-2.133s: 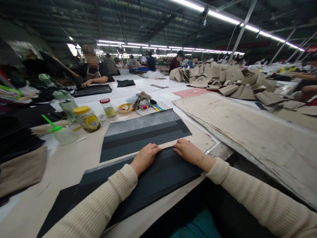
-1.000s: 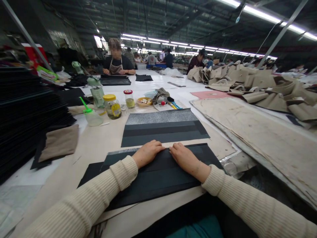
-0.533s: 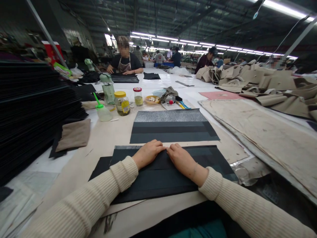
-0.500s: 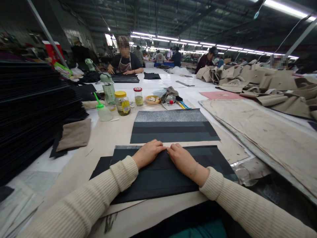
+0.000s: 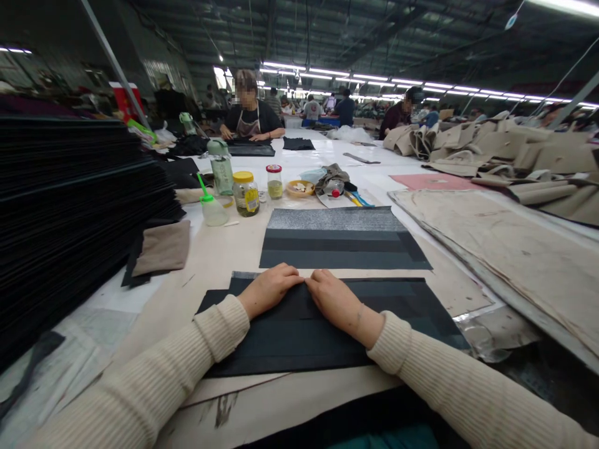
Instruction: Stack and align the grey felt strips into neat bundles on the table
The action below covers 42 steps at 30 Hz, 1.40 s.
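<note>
The left hand and right hand, wider apart at first, now nearly meet below frame centre, farther left along the dark panel, which sits farther right; the black stack fills more of the left side

Beige-covered tbl: dk panels, jar (yel. lid).

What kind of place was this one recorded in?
Probably a factory floor for cut or sewn goods, perhaps bags: a tall stack of dark sheets is at the left, beige pieces are heaped at the right, and an aproned co-worker works over dark material across the white table.
</note>
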Each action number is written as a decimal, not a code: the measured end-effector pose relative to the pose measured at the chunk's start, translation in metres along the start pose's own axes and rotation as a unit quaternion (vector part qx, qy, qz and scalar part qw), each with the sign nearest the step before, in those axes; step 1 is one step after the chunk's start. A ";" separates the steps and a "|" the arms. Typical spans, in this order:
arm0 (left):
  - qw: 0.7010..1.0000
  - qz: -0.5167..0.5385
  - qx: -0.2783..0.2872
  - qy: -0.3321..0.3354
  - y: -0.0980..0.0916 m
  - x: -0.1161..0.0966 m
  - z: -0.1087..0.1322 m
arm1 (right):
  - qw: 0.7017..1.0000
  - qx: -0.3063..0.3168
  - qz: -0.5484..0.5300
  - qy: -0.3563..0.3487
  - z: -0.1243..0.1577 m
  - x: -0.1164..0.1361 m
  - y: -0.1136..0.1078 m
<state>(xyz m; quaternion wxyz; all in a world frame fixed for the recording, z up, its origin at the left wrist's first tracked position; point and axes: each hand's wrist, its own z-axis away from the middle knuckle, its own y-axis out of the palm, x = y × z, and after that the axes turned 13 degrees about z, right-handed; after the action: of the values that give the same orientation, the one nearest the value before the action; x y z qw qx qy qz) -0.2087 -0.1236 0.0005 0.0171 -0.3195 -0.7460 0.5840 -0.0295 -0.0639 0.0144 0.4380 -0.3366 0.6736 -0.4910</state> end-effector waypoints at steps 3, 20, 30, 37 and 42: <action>1.000 -0.002 0.007 0.006 -0.004 0.001 0.001 | 1.000 0.001 0.029 -0.004 -0.002 0.006 0.001; 1.000 -0.009 -0.005 -0.007 -0.024 0.016 0.035 | 0.999 0.025 0.007 -0.035 -0.033 0.033 -0.009; 0.998 -0.001 -0.054 -0.031 -0.044 0.036 0.076 | 0.999 0.023 -0.016 -0.038 -0.037 0.034 -0.018; 0.999 -0.012 -0.036 -0.029 -0.044 0.032 0.076 | 0.997 0.012 -0.020 -0.072 -0.058 0.056 -0.017; 0.999 -0.011 -0.034 -0.039 -0.054 0.038 0.089 | 0.997 0.024 -0.012 -0.079 -0.058 0.056 -0.020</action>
<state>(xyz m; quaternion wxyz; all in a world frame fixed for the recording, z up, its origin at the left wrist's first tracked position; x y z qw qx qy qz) -0.2995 -0.1876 0.0066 -0.0163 -0.2890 -0.7688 0.5702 -0.1042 -0.0982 0.0269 0.4915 -0.3717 0.6214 -0.4838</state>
